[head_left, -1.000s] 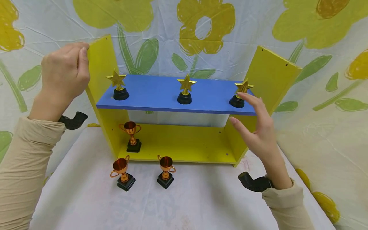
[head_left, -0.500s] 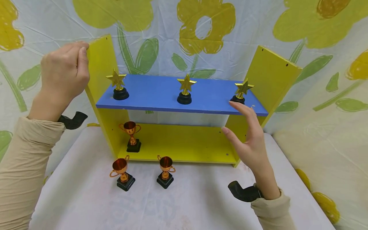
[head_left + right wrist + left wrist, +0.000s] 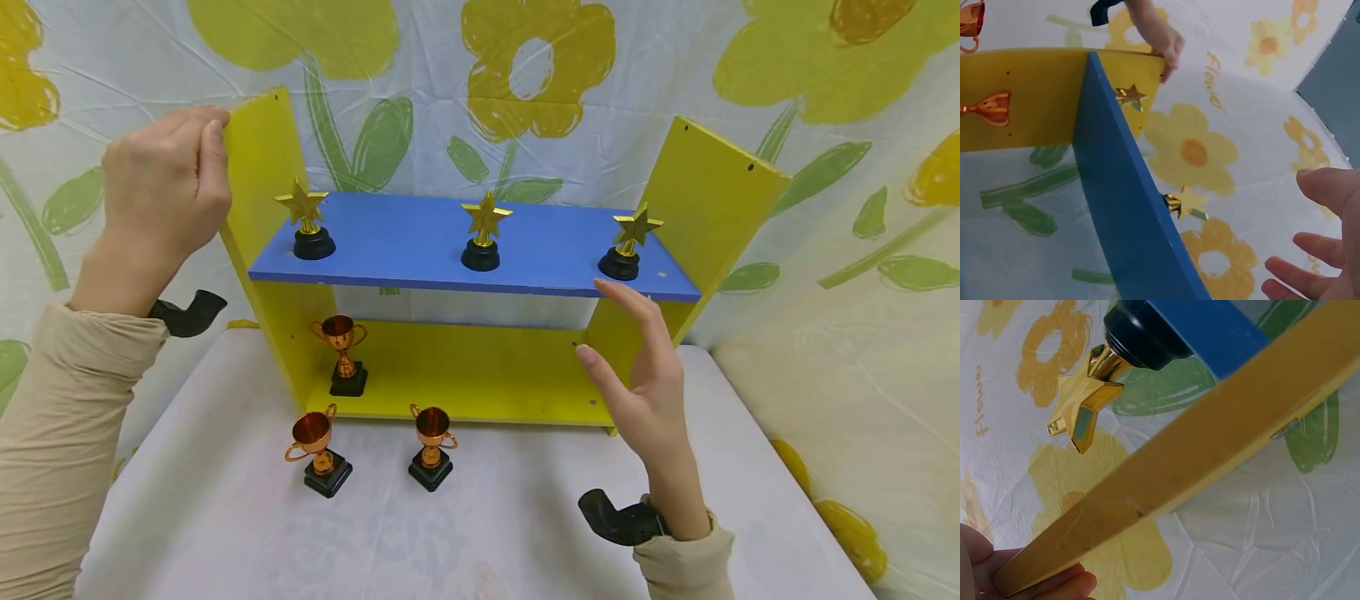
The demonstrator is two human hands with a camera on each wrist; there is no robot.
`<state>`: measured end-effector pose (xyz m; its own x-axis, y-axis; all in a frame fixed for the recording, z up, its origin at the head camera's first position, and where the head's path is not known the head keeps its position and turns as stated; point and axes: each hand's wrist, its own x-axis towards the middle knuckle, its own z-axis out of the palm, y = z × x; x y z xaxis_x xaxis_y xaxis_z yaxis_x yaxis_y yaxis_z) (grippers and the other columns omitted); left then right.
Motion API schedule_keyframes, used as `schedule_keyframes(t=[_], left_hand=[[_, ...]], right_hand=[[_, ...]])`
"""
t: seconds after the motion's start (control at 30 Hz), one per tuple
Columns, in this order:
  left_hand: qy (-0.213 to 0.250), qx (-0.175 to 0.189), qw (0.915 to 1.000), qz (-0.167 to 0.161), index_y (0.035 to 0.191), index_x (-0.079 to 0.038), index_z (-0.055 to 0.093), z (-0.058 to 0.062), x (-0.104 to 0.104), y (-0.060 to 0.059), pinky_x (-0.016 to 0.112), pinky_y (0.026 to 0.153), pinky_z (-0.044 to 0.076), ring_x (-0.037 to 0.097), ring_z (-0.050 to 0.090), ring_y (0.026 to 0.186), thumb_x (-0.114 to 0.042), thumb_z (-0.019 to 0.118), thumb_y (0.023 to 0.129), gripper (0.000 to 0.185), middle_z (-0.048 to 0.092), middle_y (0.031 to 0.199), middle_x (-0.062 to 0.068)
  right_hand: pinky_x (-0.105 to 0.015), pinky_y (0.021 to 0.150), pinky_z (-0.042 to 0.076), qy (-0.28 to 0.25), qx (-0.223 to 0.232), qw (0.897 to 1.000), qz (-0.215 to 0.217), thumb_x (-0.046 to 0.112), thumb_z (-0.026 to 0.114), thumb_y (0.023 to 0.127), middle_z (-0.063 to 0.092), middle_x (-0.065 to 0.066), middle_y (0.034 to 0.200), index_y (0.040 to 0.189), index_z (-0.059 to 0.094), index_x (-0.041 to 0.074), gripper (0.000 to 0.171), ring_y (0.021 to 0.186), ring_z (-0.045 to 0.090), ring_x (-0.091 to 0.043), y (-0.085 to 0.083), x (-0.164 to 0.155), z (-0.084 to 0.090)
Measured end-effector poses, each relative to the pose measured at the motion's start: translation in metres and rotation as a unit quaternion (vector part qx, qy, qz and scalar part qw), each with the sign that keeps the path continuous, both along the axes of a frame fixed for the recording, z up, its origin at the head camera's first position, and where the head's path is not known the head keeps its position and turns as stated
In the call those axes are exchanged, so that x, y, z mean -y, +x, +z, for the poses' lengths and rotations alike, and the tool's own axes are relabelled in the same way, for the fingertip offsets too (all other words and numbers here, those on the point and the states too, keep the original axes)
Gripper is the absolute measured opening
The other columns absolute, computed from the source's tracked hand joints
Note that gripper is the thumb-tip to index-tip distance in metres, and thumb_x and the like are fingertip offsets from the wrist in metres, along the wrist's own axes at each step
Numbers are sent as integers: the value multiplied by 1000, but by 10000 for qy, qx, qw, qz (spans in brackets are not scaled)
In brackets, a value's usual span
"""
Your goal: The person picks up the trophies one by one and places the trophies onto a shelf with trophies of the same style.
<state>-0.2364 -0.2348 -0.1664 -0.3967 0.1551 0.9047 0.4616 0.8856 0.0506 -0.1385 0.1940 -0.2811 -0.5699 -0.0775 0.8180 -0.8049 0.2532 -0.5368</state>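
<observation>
the left hand (image 3: 161, 187) gripped the top edge of the yellow shelf unit's (image 3: 480, 379) left side panel (image 3: 258, 167), fingers curled over it. the right hand (image 3: 641, 367) hovered with fingers spread and holding nothing, just below the right star trophy (image 3: 628, 242) on the blue shelf board (image 3: 465, 246).

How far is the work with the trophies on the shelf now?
Done: three star trophies stand on the blue shelf, and one cup trophy stands on the yellow bottom board.
In hand: the left hand grips the yellow left side panel; the right hand is open, holding nothing.
Left: two cup trophies stand on the table in front.
</observation>
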Motion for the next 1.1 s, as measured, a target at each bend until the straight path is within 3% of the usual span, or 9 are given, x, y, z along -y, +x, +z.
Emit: schedule_keyframes(t=[0.27,0.5,1.1], left_hand=[[-2,-9,10000,1,111,9,70,1,0,-1,64,63,45,50,66,93,-19,40,102,42,70,110,23],[2,6,10000,8,111,8,70,1,-1,-2,65,66,46,49,66,97,-19,40,103,42,70,112,22],[16,-42,10000,24,110,9,70,-1,-1,-1,64,62,45,51,66,92,-18,40,102,41,70,110,22]], right_hand=[[-43,116,22,-155,27,9998,85,-19,60,78,51,-20,140,138,48,-10,62,135,38,-33,3,4,-7],[-42,116,22,-208,249,9995,64,-19,61,78,50,-20,141,139,47,-7,64,136,37,-31,4,6,-18],[-41,116,24,-193,384,9983,404,-16,62,82,48,-21,143,141,47,-6,62,136,38,-32,-3,14,-33]])
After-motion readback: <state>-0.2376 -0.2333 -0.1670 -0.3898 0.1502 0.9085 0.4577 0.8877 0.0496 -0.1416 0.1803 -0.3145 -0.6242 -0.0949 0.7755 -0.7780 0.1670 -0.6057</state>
